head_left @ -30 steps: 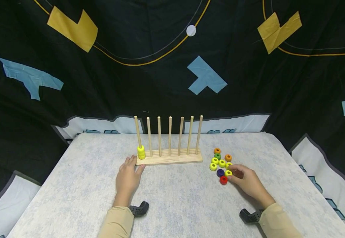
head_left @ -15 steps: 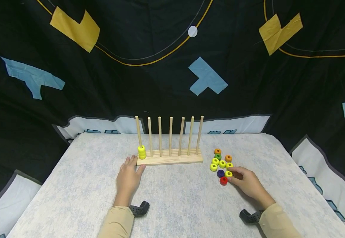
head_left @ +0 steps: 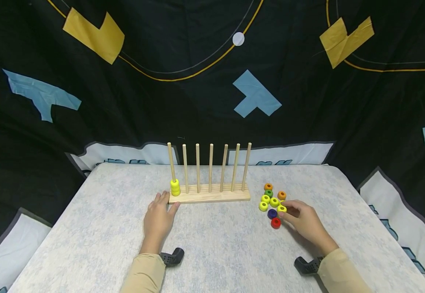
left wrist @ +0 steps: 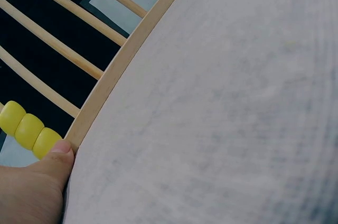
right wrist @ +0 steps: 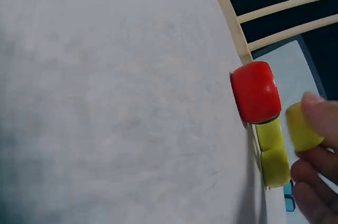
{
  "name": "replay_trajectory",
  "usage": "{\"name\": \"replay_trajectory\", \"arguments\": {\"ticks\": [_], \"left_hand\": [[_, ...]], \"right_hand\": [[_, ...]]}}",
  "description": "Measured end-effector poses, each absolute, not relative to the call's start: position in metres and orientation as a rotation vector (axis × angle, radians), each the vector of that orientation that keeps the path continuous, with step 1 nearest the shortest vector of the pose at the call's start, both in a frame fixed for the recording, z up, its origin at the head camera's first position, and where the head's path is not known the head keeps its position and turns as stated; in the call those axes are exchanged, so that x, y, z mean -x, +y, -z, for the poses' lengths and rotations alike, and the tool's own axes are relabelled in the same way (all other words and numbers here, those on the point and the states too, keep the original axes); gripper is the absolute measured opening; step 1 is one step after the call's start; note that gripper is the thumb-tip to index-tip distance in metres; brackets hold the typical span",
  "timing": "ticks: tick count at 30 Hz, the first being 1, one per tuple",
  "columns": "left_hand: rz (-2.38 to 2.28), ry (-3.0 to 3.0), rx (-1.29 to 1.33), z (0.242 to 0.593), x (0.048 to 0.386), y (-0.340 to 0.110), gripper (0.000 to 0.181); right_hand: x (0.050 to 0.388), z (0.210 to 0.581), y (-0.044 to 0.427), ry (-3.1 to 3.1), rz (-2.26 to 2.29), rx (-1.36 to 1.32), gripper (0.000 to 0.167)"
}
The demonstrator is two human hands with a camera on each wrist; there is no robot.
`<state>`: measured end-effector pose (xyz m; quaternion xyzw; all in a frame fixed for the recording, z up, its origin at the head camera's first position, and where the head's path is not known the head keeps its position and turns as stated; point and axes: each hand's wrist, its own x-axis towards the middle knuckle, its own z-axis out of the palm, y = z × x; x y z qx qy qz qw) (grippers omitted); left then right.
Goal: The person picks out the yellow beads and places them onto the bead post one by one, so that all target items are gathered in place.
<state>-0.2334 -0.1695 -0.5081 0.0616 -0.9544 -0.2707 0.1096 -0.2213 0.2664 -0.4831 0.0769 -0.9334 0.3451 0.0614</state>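
Observation:
The wooden rack (head_left: 212, 197) has several upright pegs; yellow beads (head_left: 175, 187) are stacked on its leftmost peg. My left hand (head_left: 157, 221) holds the rack's left front corner, its thumb (left wrist: 62, 152) against the front edge in the left wrist view and its fingers by the left end. To the right of the rack, my right hand (head_left: 307, 224) pinches a yellow bead (head_left: 281, 208) between thumb and fingers. That bead (right wrist: 302, 127) is raised off the table in the right wrist view, beside a red bead (right wrist: 256, 92).
Loose beads lie right of the rack: orange ones (head_left: 268, 186), a green one (head_left: 269, 193), several yellow ones (head_left: 263, 206), a purple one (head_left: 272, 213) and the red one (head_left: 275, 223). A dark curtain (head_left: 205, 118) hangs behind the pale table (head_left: 212, 248).
My right hand has lifted the pinched yellow bead slightly from its place among the others. The left hand stays at the rack's corner.

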Motion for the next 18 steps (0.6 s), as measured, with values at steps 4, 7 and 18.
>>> {"name": "replay_trajectory", "arguments": {"ticks": [4, 7, 18], "left_hand": [[0.798, -2.811, -0.179, 0.508, 0.234, -0.17, 0.066], [0.805, -2.815, -0.179, 0.508, 0.234, -0.17, 0.066], [0.811, -2.82, -0.182, 0.509, 0.235, -0.17, 0.067]], "right_hand": [[0.223, 0.475, 0.258, -2.78, -1.016, -0.26, 0.036], [0.225, 0.469, 0.25, -2.766, -1.035, -0.268, 0.037], [0.235, 0.446, 0.213, -2.663, -1.12, -0.409, 0.036]]}}
